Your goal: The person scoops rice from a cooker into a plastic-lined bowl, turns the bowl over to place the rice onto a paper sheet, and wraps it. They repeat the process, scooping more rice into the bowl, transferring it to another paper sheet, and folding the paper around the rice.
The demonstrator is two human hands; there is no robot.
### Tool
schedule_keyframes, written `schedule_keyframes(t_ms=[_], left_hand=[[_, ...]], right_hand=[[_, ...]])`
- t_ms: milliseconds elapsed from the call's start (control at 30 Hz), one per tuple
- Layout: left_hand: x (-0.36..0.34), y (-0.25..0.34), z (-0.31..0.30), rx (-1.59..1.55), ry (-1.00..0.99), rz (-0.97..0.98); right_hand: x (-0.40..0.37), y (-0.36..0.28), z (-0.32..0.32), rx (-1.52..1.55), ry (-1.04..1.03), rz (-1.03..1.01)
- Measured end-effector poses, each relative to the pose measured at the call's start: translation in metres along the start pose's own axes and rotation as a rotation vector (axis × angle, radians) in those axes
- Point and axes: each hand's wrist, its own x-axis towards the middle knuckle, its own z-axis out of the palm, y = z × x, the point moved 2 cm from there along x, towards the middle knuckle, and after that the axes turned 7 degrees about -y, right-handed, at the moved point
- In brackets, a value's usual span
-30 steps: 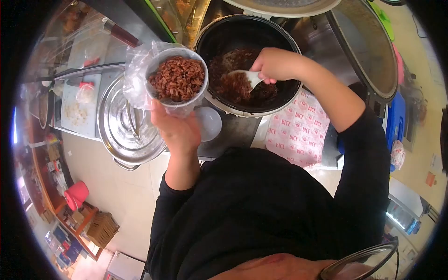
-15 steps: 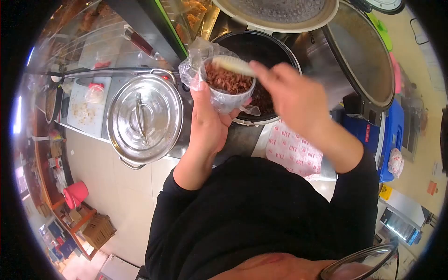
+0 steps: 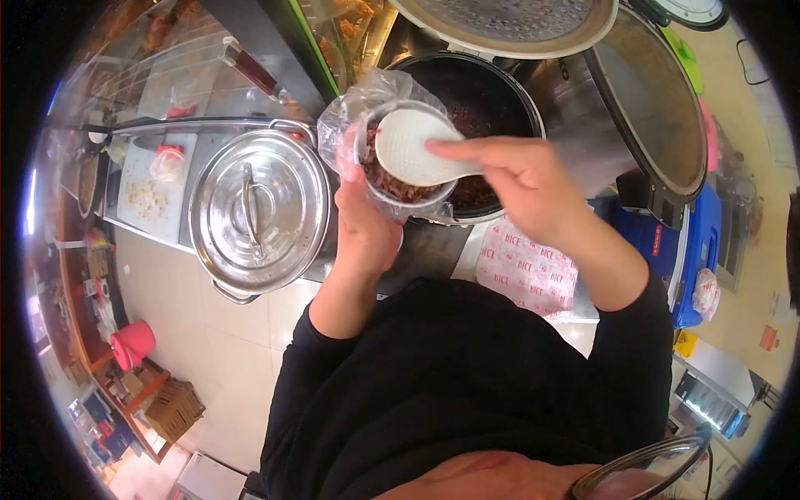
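Note:
My left hand is wrapped round a bowl lined with a clear plastic bag, its edges hanging out over the rim. Dark reddish cooked rice fills the bowl. In my right hand is a white rice paddle, its broad flat blade lying over the rice and hiding much of it. Right behind the bowl stands the open black pot of a rice cooker, with more of the dark rice inside.
A lidded steel pot stands left of my arm. A white cutting board with chopped bits lies farther left. Printed paper is at the counter's front. The raised cooker lid and a large steel cooker crowd the back right.
The paddle has turned from edge-on to flat, its blade now covering the rice. My right hand has come slightly lower, and the bowl is tipped a little differently.

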Motion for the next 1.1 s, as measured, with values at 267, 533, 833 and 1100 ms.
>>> schedule_keyframes(t_ms=[267,533,833,1100], left_hand=[[-0.009,0.022,-0.025,0.562,-0.076,0.358],[-0.011,0.02,-0.042,0.041,-0.096,0.317],[-0.011,0.015,-0.046,-0.034,0.057,0.124],[-0.013,0.018,-0.045,-0.057,0.149,0.118]], right_hand=[[0.02,-0.017,-0.052,-0.636,-0.109,0.121],[0.018,0.086,-0.005,-1.472,-0.362,0.195],[0.019,0.098,0.005,-0.969,-0.617,0.095],[0.046,0.114,0.004,-0.771,-0.365,0.402]])
